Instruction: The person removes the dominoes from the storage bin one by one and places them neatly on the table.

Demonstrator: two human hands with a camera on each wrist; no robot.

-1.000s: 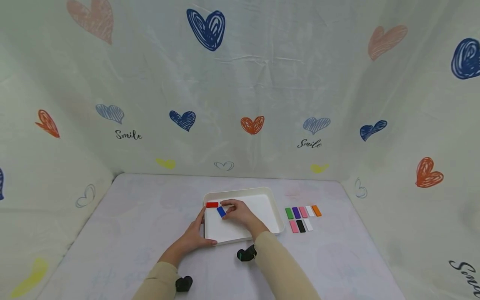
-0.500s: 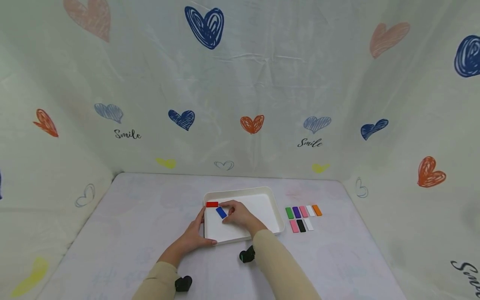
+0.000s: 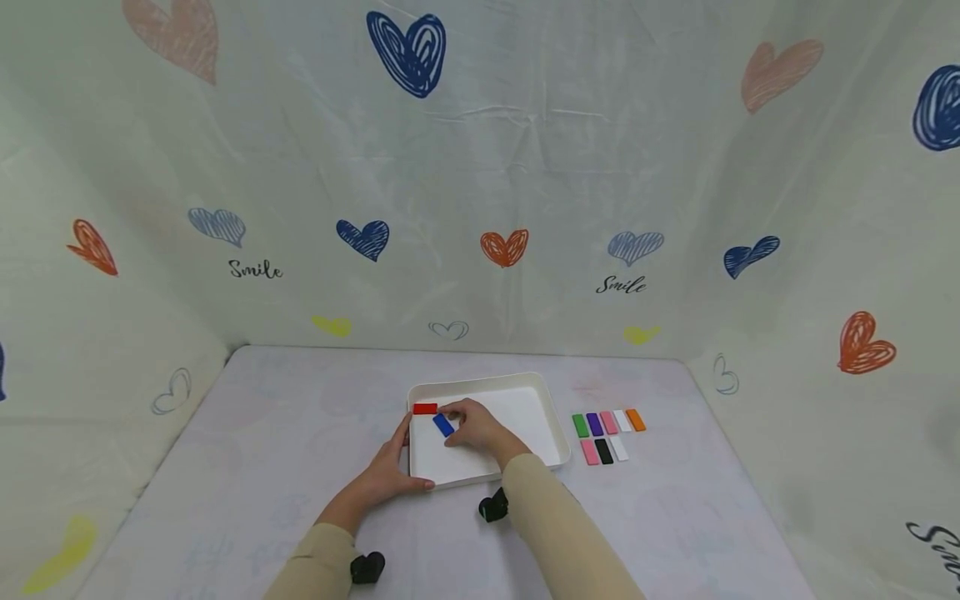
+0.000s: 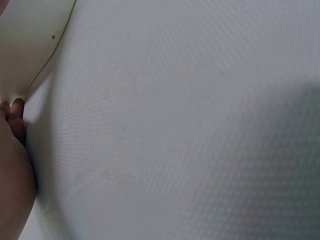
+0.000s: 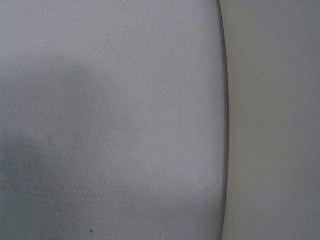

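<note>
A white tray [image 3: 552, 414] lies on the table. My left hand [image 3: 385, 477] holds its near left corner, fingers along the left wall and thumb at the front edge. Inside, a red block [image 3: 425, 408] rests flat in the far left corner. Just right of and below it sits a blue block [image 3: 443, 425], tilted at an angle. My right hand [image 3: 480, 429] reaches over the front wall and pinches the blue block at its ends between thumb and fingers. In the left wrist view, part of my left hand [image 4: 15, 165] shows against the tray wall [image 4: 35, 40].
Right of the tray, small blocks lie in two rows, among them a green block [image 3: 581, 426], an orange block [image 3: 635, 419] and a black block [image 3: 603, 452]. A curtain printed with hearts surrounds the table [image 3: 300, 417]. The right wrist view shows only tabletop and tray wall [image 5: 270, 120].
My right thumb has shifted slightly toward the near end of the blue block, which has barely moved. My left hand stays on the tray corner.
</note>
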